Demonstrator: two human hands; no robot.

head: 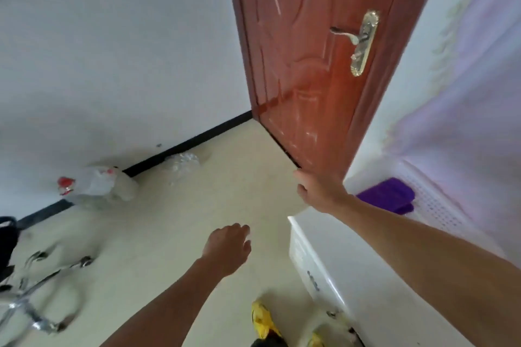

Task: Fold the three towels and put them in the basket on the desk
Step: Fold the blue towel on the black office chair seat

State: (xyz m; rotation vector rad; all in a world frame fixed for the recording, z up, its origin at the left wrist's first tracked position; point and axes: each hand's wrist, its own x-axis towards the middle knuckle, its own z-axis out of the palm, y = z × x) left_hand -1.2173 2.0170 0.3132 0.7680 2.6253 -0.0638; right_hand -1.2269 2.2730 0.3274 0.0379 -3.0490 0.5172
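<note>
The purple towel (387,196) lies in the white basket (431,200) on the tabletop (352,276) at far right, just beyond the right hand (315,189), which hangs loosely open and empty, as does the farther-off left hand (228,245).

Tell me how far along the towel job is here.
Done: one purple towel lies folded in the white basket on the desk. In hand: nothing; the left hand and right hand are empty. Left: two towels, neither in view.

White desk (352,256) — purple towel (387,196), basket (434,200).
</note>
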